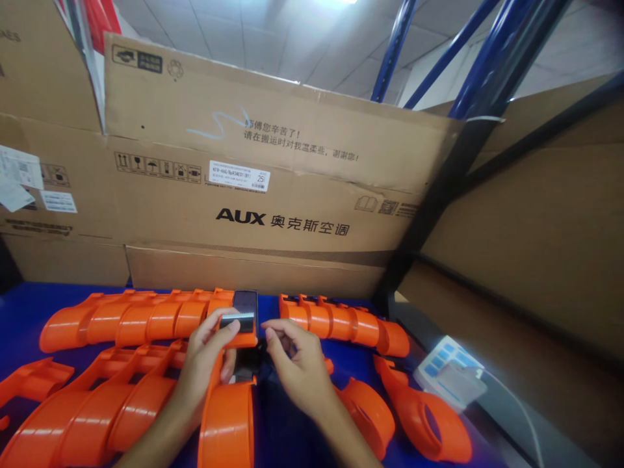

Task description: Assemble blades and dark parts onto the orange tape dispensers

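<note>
My left hand [202, 354] is closed around the upper end of an orange plastic tape dispenser [228, 422], whose broad curved body hangs toward me. The thumb presses on a black piece with a silver toothed edge [238, 320] at that end. Just to the right is my right hand [305, 370], thumb and index finger drawn together and the other fingers curled. Whatever they may pinch is too small or hidden to make out. A dark rectangular object [245, 299] lies behind the held dispenser.
Rows of orange dispensers [134, 325] line the left of the blue table [292, 448]; another row [331, 322] lies at back right. Loose ones [424, 416] rest nearer me. A white device with a cable [451, 370] sits at right. Cardboard [292, 253] and a rack post [429, 201] stand behind.
</note>
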A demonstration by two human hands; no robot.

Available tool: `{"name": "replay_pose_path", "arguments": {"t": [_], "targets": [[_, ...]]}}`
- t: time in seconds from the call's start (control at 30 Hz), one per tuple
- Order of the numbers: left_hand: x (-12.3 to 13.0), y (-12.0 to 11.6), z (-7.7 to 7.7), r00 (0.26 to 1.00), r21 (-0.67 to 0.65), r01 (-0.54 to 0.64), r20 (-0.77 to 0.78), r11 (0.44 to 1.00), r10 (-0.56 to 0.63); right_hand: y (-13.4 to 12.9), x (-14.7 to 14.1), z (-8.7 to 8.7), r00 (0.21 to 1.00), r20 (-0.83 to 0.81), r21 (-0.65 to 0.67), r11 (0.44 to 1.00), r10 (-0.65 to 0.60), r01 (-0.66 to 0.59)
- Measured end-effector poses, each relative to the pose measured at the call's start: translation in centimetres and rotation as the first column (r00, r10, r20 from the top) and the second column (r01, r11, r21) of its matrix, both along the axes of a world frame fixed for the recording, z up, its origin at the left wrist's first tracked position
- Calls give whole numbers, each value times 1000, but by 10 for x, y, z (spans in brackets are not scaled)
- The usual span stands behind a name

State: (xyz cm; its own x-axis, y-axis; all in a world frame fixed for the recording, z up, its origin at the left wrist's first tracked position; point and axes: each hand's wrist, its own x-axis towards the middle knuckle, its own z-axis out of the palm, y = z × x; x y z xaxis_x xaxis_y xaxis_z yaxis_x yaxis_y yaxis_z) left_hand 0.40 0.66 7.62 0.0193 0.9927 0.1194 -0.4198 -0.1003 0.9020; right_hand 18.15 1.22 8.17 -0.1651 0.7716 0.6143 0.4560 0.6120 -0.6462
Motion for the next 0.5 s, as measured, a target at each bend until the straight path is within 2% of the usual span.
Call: {"name": "replay_pose_path", "arguments": {"t": [0.13, 0.33, 0.5], "targets": [[8, -3, -3, 998, -43, -8, -63, 999, 5, -5, 1, 5, 998, -68, 69, 998, 9, -5], [8, 8, -19, 992, -40, 78, -93, 996, -81, -9, -2, 6, 998, 33, 121, 991, 51, -54], [7, 9, -19, 994, -44, 70, -81, 997, -74, -8, -2, 7, 995, 73, 130, 989, 61, -70]]}}
